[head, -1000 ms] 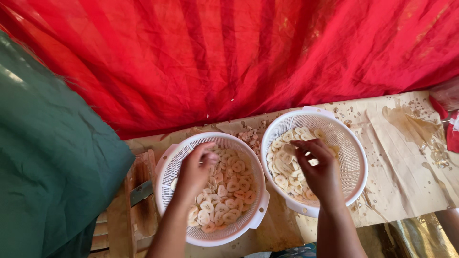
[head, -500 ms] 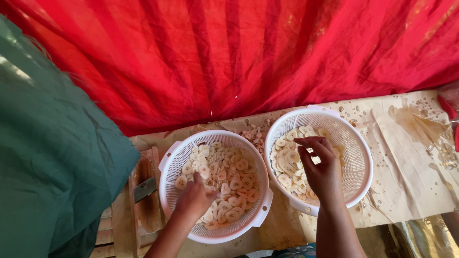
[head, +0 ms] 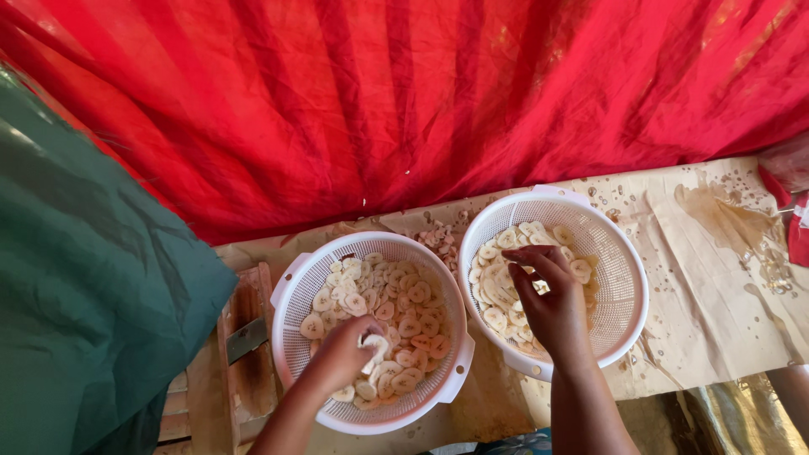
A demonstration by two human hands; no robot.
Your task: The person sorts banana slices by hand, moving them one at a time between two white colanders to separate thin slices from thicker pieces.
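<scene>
left hand low in left white perforated plastic colander, fingers pinched on pale round banana slice, resting among heap of same slices. right hand inside right white perforated plastic colander, fingers curled loosely over slices at its left side; grip on any slice unclear. colanders side by side, rims nearly touching, on stained brown paper sheet. wooden slicer board with metal blade just left of left colander. red draped cloth behind; green cloth at left.
</scene>
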